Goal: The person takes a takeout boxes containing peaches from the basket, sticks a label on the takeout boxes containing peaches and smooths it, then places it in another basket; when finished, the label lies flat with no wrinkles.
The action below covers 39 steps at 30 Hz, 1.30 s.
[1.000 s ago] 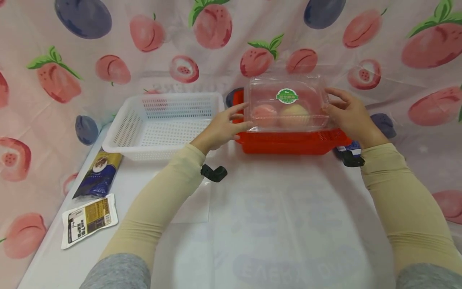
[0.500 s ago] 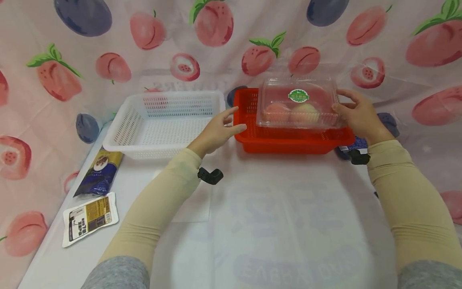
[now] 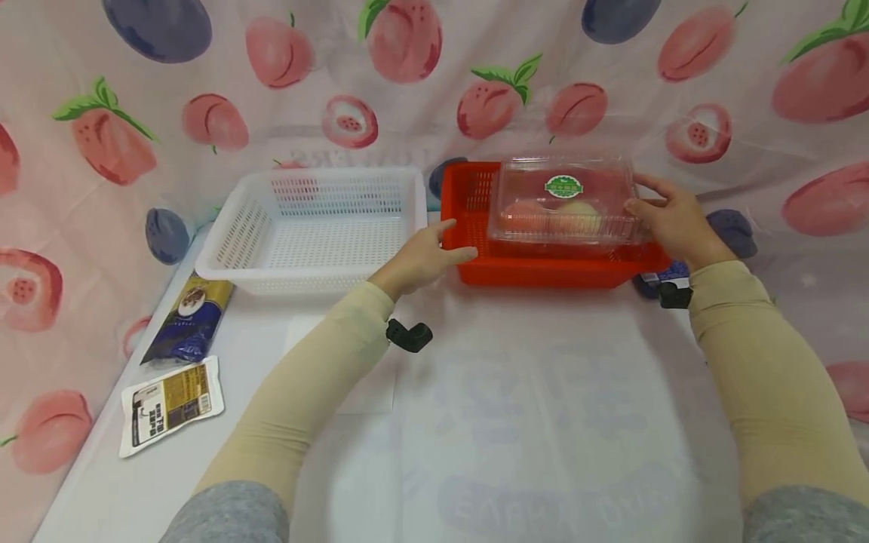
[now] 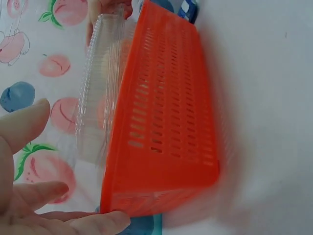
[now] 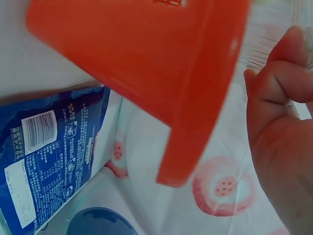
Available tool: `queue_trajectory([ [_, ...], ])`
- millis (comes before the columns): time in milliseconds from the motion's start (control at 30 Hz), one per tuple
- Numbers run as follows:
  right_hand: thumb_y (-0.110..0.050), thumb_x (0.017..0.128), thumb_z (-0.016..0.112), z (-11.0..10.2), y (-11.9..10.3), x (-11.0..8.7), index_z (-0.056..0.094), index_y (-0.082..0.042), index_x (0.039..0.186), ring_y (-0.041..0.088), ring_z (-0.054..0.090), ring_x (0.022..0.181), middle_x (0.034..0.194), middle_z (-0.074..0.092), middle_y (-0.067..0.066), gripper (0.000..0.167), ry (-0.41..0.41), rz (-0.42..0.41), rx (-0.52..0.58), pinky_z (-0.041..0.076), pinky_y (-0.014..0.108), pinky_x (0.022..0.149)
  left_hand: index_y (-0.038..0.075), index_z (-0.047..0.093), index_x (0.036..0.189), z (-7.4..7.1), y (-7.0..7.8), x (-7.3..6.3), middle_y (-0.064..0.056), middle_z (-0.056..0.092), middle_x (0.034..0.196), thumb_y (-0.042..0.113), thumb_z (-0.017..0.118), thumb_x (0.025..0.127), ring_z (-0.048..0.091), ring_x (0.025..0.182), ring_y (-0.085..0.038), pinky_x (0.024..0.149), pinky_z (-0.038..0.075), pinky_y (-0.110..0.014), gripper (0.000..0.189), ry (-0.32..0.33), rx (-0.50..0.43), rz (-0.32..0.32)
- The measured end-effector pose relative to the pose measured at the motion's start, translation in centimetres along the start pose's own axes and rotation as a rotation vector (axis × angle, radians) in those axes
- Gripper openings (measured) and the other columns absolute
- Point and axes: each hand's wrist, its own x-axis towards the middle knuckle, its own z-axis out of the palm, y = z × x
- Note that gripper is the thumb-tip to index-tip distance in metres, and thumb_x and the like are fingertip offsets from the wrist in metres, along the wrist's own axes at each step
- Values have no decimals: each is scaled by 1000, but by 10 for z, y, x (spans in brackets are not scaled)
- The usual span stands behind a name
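Observation:
A clear plastic clamshell box with a green label and round pink and pale yellow fruit inside sits over the right part of the red basket. My right hand holds the box by its right end, thumb on the near side; the right wrist view shows this hand beside the basket's end. At the red basket's left end is my left hand, its fingers spread. In the left wrist view the fingertips of that hand lie at the basket's rim, and the thumb stands apart from it.
A white slotted basket stands to the left. Near the table's left edge lie a blue and gold packet and a white and brown pouch. A blue packet is beside the red basket's right end. Fruit-printed cloth hangs behind.
The clear box has moved right and then down into the red basket with my right hand. My left hand has let go of the box and come to the basket's left rim.

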Motion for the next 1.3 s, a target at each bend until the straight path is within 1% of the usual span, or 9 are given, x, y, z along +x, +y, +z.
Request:
queue_trajectory([
  [167,-36,101,59,3,1,7,32,-23,159,10,58,100,136,48,19,65,4,-17,30,51,15,73,24,27,160,4,0,-3,-3,36,157,44,70,92,38,139,-25,104,44,-47,83,22,-44,-16],
  [267,-35,100,61,3,2,10,32,-21,159,7,59,95,132,49,16,67,-5,-11,47,51,15,72,23,27,160,7,-3,-3,-2,35,159,43,71,92,37,140,-25,105,43,-47,83,27,-83,-10],
  [467,-40,100,60,5,3,15,29,-22,160,12,58,93,128,50,13,70,-45,32,-7,52,17,71,21,28,160,15,-9,-1,-3,33,160,40,71,92,36,141,-26,106,42,-47,82,53,-143,9],
  [600,-39,100,60,10,3,17,28,-20,160,14,58,93,122,52,10,71,-63,59,-4,53,21,72,19,28,159,21,-12,2,-4,32,160,38,70,94,38,140,-27,107,41,-44,80,84,-168,34],
  [833,-46,99,58,16,6,19,20,-20,162,29,50,109,135,43,15,78,-112,105,-30,54,24,78,17,31,158,30,-14,7,-7,34,159,38,69,95,41,137,-30,107,42,-43,77,127,-173,39],
  [933,-47,100,57,17,8,19,19,-19,162,31,48,110,136,41,16,78,-115,108,-36,54,26,80,15,30,158,34,-15,9,-9,36,157,38,67,96,44,134,-29,107,42,-43,76,127,-166,37],
  [1067,-49,99,57,19,10,20,19,-18,162,32,47,113,138,40,17,80,-116,124,-29,53,33,88,16,29,159,39,-18,11,-9,39,154,38,65,97,45,131,-27,106,43,-43,75,127,-172,27],
  [1167,-54,97,56,21,11,21,20,-18,162,33,47,115,141,41,19,82,-121,126,-50,51,36,90,16,30,158,42,-21,14,-10,40,154,36,64,98,46,129,-26,107,42,-43,72,155,-173,37],
  [1300,-60,96,53,23,11,23,22,-17,161,33,53,111,143,44,22,84,-130,117,-105,50,38,90,18,30,158,45,-25,17,-9,38,155,37,63,99,44,131,-26,109,40,-43,70,190,-174,40],
])
